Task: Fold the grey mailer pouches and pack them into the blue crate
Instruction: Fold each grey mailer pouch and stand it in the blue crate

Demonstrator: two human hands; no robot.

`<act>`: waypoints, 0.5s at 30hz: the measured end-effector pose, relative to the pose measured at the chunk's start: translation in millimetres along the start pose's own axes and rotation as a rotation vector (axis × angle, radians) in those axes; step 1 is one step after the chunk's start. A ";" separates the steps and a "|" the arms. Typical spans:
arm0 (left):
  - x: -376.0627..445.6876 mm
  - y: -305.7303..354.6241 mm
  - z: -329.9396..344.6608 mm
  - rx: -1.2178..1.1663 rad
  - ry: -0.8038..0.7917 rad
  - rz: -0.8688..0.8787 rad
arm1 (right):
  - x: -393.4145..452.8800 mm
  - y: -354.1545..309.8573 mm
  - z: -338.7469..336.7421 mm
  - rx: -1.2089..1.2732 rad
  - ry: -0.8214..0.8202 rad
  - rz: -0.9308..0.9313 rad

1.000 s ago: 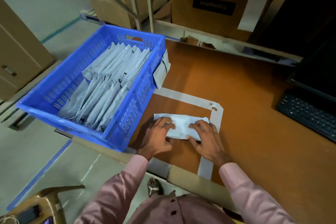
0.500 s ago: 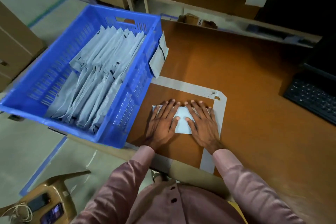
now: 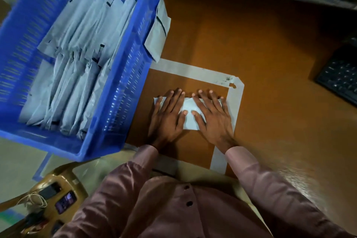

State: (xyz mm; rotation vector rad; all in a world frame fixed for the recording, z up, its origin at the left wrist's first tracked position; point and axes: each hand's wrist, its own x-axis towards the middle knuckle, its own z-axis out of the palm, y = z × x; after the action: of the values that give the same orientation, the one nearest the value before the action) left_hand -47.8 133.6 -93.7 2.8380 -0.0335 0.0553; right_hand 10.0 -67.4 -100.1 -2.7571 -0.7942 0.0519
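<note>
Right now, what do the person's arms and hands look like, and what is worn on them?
Both arms are in long sleeves of a dusty pink, slightly shiny shirt, with cuffs ending at the wrists. The left hand and right hand are bare: no gloves, and no rings or watch that I can make out. The shirt front shows dark buttons. No markings or logos are visible on the sleeves.

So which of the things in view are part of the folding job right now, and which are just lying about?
Part of the job:
- pouch being folded, pressed flat under the left hand and right hand
- blue crate
- packed pouches in the crate
- loose pouch leaning on the crate's outer wall

Lying about:
- keyboard
- phones on the stool
- tape outline on the table
</note>
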 end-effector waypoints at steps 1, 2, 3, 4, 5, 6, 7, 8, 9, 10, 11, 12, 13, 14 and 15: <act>1.2 0.5 0.7 -0.004 0.007 -0.001 | 0.9 0.5 0.5 0.009 0.008 0.000; 2.2 1.0 0.6 -0.010 0.012 -0.003 | 1.5 0.6 0.2 0.021 0.012 0.000; 1.9 1.6 0.5 -0.012 0.014 -0.005 | 0.8 0.1 0.0 0.028 0.013 0.000; 0.4 1.6 0.9 -0.010 0.016 -0.009 | -0.9 -0.4 0.3 0.037 0.012 0.001; -1.0 1.6 2.1 -0.003 0.018 -0.011 | -2.0 -0.6 0.2 0.042 0.009 0.001; -0.9 1.1 2.8 -0.001 0.020 -0.014 | -2.1 -0.7 -0.3 0.047 0.006 0.003; 0.3 0.6 3.2 -0.013 0.022 -0.014 | -1.5 -0.7 -1.3 0.053 0.005 0.005; 0.6 0.2 3.9 -0.033 0.025 -0.012 | -1.2 -1.1 -2.2 0.067 0.006 0.010; -0.9 0.5 4.4 -0.057 0.035 -0.012 | -2.1 -1.7 -2.4 0.094 0.011 0.025; -1.2 0.4 4.9 -0.077 0.049 -0.005 | -2.4 -1.9 -2.4 0.131 0.024 0.048; -2.3 0.6 3.4 -0.091 0.056 0.009 | -5.1 -2.9 -3.3 0.174 0.039 0.082; -4.5 0.9 1.2 -0.088 0.059 0.034 | -10.0 -5.0 -4.5 0.213 0.059 0.115; -6.7 1.1 -0.5 -0.067 0.060 0.075 | -16.5 -7.7 -5.3 0.237 0.083 0.143; -9.9 1.6 -1.6 -0.047 0.057 0.125 | -26.0 -11.2 -5.3 0.241 0.103 0.163; -12.6 3.0 -1.1 -0.041 0.051 0.174 | -36.9 -15.1 -5.4 0.222 0.120 0.166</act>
State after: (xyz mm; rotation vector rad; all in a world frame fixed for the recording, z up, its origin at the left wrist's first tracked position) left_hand -60.5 131.3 -92.3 2.7843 -0.2672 0.1629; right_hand -28.6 -75.9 -92.4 -2.5803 -0.4950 0.0068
